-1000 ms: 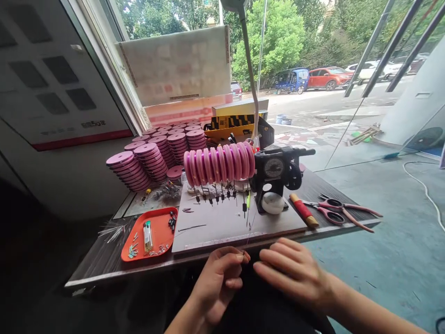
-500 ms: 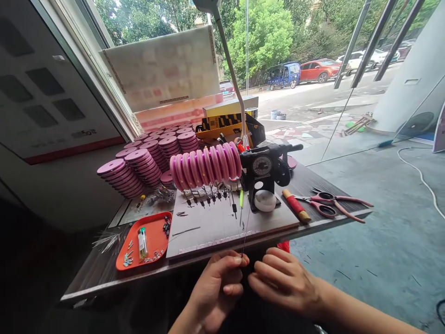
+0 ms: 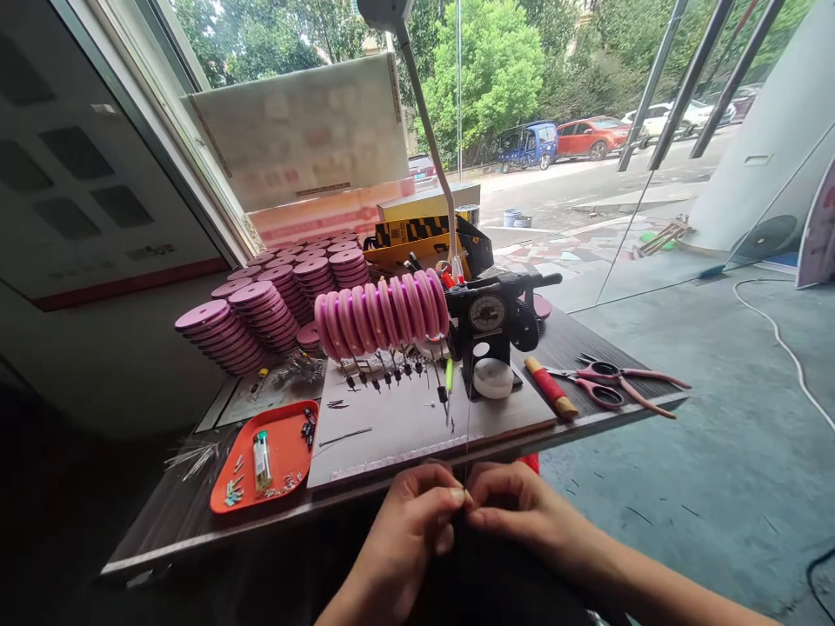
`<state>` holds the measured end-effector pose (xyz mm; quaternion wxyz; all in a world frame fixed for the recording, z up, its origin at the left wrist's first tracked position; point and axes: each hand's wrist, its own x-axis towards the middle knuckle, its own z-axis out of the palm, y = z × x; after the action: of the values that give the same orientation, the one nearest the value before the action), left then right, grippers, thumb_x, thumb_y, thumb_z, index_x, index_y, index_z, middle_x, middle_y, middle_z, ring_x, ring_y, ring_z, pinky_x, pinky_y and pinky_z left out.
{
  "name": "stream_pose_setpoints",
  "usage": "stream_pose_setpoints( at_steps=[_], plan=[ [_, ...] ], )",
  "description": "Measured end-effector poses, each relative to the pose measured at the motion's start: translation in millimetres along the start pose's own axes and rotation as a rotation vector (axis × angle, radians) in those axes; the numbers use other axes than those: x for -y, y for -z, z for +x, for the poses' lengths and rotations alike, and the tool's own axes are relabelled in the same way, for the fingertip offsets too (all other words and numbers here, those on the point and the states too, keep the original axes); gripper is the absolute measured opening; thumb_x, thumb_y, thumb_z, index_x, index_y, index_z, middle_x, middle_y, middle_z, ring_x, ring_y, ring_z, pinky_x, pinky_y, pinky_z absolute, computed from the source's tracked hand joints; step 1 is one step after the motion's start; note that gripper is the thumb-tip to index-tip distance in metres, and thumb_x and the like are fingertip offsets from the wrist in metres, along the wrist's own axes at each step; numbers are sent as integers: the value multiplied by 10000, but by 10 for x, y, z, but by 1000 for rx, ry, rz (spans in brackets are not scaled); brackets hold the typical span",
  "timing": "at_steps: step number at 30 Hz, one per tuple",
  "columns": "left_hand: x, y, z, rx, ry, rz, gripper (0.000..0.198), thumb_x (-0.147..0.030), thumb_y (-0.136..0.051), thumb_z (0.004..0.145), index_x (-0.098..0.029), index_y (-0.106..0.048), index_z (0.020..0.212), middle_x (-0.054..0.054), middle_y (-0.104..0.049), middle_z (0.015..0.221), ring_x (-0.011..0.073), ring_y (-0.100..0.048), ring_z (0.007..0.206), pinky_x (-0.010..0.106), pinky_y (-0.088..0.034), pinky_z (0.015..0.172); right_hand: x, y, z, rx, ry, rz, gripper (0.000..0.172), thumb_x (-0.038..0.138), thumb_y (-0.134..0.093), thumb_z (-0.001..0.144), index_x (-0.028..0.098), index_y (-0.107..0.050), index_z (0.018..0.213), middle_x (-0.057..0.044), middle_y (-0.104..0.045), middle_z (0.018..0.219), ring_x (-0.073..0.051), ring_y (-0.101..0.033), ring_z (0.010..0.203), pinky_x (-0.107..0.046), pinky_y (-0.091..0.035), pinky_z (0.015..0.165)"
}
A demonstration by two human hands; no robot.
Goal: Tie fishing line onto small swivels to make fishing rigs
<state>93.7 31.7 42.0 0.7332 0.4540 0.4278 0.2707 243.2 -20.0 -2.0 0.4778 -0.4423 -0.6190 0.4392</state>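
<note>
My left hand [image 3: 408,530] and my right hand [image 3: 522,513] meet fingertip to fingertip just below the table's front edge. Both pinch a thin fishing line [image 3: 467,435] that runs up over the grey board [image 3: 404,426] toward the row of pink spools [image 3: 382,313] on the black winding machine [image 3: 492,326]. The fingers of both hands are curled together at the line.
Stacks of pink spools [image 3: 261,313] stand at the back left. An orange tray [image 3: 283,452] holds a lighter [image 3: 262,459] and small parts. Pink scissors and pliers [image 3: 613,382] and a red-handled tool [image 3: 551,387] lie at the right. A lamp arm [image 3: 430,148] rises behind.
My right hand has closed from flat, stretched fingers and moved left until its fingertips touch my left hand's pinch on the line. The view has shifted slightly.
</note>
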Motion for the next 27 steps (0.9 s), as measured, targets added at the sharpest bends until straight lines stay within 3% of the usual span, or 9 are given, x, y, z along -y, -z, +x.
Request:
stream_pose_setpoints(
  at_steps=[4,7,9,13,18,23,27],
  plan=[
    [0,31,-20,-179,-491,613,126,-178,-597,695,-162,-606,570,-5,-468,691,110,-443,598,217,-353,531,167,-87,-40,30,139,-275,205,238,-513,817,146,-602,656,-43,-582,687,-127,-536,608,-213,-401,551],
    [89,100,-44,-247,-714,787,145,-200,-554,743,-171,-612,614,5,-452,704,133,-468,615,226,-371,518,411,-102,65,64,227,-387,205,154,-453,829,149,-603,690,-54,-614,709,-126,-542,630,-208,-397,575],
    [161,150,-45,-289,-799,809,154,-205,-534,762,-171,-609,632,4,-444,712,124,-464,569,225,-367,482,556,-75,224,55,158,-354,174,162,-486,824,149,-603,697,-26,-611,663,-112,-524,593,-202,-384,565],
    [243,194,-10,-382,-870,788,130,-132,-529,763,-181,-616,680,3,-452,739,94,-430,480,222,-359,448,696,-14,611,85,-20,-261,112,143,-559,777,139,-591,670,25,-558,590,-95,-480,574,-187,-365,551],
    [247,169,18,-536,-877,655,192,-74,-579,711,-224,-661,623,31,-492,708,160,-508,607,252,-410,610,678,-18,853,181,-100,-265,117,57,-529,740,130,-585,668,23,-566,629,-98,-492,619,-186,-374,569],
    [244,211,-6,-360,-755,497,164,-121,-632,689,-260,-719,679,87,-630,842,242,-562,789,302,-424,783,605,-38,932,243,-133,-269,112,63,-512,733,133,-563,663,29,-558,609,-92,-491,584,-179,-373,532],
    [215,164,-39,-350,-729,431,170,-100,-649,666,-255,-719,659,93,-667,813,252,-572,812,314,-408,820,630,-34,905,254,-134,-250,114,86,-506,752,136,-534,653,36,-528,578,-85,-476,547,-176,-375,505]
  ],
)
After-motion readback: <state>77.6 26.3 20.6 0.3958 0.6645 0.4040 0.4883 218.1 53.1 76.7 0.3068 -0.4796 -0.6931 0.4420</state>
